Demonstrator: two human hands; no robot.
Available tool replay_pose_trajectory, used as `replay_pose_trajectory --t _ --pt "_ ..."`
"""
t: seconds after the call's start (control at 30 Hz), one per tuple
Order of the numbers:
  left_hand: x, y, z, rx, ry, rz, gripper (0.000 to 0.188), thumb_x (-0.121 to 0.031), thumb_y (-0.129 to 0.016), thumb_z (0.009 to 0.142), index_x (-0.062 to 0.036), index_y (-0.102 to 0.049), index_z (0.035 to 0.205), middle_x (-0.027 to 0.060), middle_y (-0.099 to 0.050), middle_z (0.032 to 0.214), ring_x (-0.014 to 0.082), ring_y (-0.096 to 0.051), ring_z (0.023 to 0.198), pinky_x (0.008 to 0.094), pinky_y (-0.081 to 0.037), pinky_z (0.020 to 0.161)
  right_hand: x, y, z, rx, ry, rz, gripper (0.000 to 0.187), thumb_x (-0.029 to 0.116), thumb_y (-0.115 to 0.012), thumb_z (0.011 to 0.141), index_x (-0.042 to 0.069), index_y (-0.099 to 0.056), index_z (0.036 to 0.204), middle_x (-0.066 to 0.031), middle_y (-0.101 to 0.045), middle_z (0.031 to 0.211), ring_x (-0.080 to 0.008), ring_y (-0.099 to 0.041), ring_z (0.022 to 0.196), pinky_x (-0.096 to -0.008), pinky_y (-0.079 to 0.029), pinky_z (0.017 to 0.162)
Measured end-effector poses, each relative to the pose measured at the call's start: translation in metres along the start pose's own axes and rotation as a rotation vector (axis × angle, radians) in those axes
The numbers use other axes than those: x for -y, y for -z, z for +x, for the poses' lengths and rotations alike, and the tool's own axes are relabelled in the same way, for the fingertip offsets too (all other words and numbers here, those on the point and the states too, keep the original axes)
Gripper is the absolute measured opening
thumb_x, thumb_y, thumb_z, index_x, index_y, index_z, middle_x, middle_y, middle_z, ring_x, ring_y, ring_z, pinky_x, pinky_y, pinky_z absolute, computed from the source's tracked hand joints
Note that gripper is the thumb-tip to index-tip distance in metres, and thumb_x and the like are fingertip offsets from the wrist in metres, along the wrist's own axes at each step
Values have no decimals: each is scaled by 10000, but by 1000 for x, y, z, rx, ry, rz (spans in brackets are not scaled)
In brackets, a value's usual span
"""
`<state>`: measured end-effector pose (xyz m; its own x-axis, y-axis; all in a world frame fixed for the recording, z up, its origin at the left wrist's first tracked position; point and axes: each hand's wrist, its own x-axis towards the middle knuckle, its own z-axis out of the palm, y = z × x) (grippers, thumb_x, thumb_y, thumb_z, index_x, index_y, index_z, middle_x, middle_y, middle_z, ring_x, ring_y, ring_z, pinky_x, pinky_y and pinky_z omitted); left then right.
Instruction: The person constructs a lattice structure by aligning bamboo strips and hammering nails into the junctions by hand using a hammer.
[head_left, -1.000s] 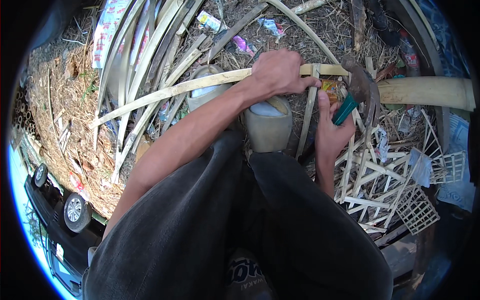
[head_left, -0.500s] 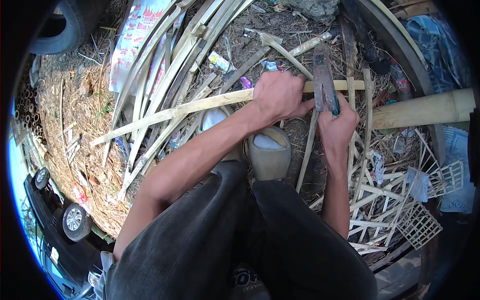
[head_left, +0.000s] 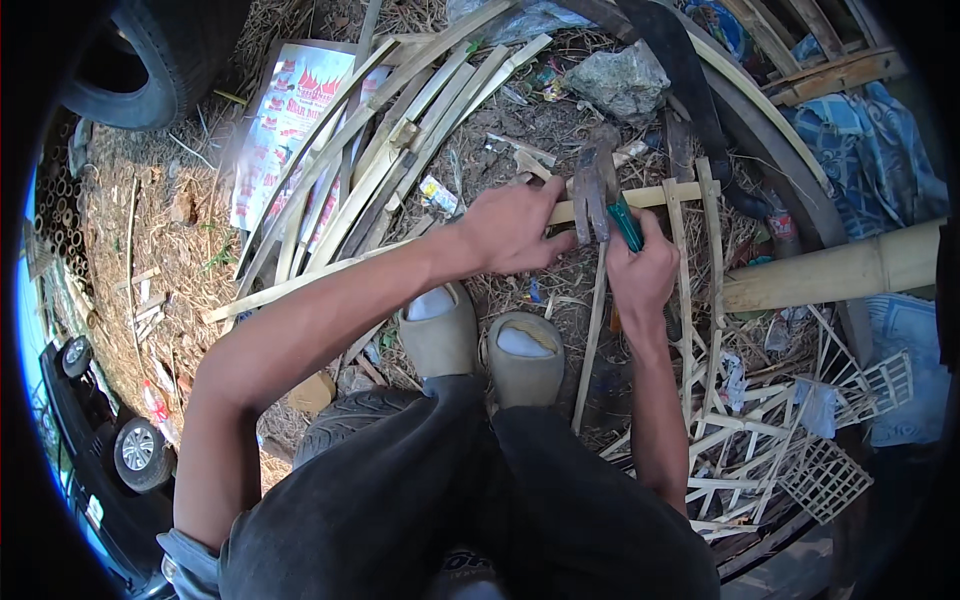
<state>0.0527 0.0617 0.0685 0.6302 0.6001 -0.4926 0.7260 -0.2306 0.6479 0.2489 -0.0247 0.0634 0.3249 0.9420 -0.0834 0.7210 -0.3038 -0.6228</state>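
My left hand (head_left: 512, 228) is closed around a long pale bamboo strip (head_left: 318, 284), with the thumb apart from the fingers. From beyond my left forearm, the strip runs rightward past a dark, forked wooden post (head_left: 594, 190). On the post's right side, my right hand (head_left: 642, 262) grips a green-handled tool (head_left: 626, 222) close against the wood. The tool's working end is hidden, so its kind cannot be told. Two upright bamboo slats (head_left: 711, 260) cross the strip's right end.
My slippered feet (head_left: 440, 335) stand below my hands. Bamboo strips (head_left: 420, 130) lie at upper left beside a printed sheet (head_left: 290, 125) and a tyre (head_left: 150, 80). A grey rock (head_left: 620, 80) sits ahead. At right are a bamboo pole (head_left: 830, 268) and woven bamboo pieces (head_left: 825, 480).
My left hand has shifted left and lower, my right hand slightly left and lower. The strip's right end has moved left. More of the green handle shows, and the whole view has shifted.
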Motion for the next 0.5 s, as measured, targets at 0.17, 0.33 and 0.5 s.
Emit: replay_pose_trajectory --t 0.17,0.33,0.5 --pt "47 33 -46 355 217 -239 511 -489 -508 1077 -7 -663 1011 260 -662 765 429 -683 742 542 -519 724 -11 4 -13 -56 -19 108 194 58 -747 872 6 -727 1058 -181 -680 724 -280 -683 612 -383 -511 610" --pt "24 53 -59 5 -87 228 510 -506 -496 1075 -48 -640 902 183 -575 523 446 -616 508 539 -520 541 -5 35 -16 -101 32 171 171 31 -747 870 -13 -708 1031 -174 -695 742 -287 -728 653 -363 -523 610" --pt "-32 75 -19 -11 -135 216 504 -509 -499 1071 -39 -644 959 193 -594 538 442 -645 531 543 -542 552 9 58 -3 -138 45 207 178 5 -743 862 -17 -709 1035 -134 -657 677 -160 -676 592 -312 -501 593"
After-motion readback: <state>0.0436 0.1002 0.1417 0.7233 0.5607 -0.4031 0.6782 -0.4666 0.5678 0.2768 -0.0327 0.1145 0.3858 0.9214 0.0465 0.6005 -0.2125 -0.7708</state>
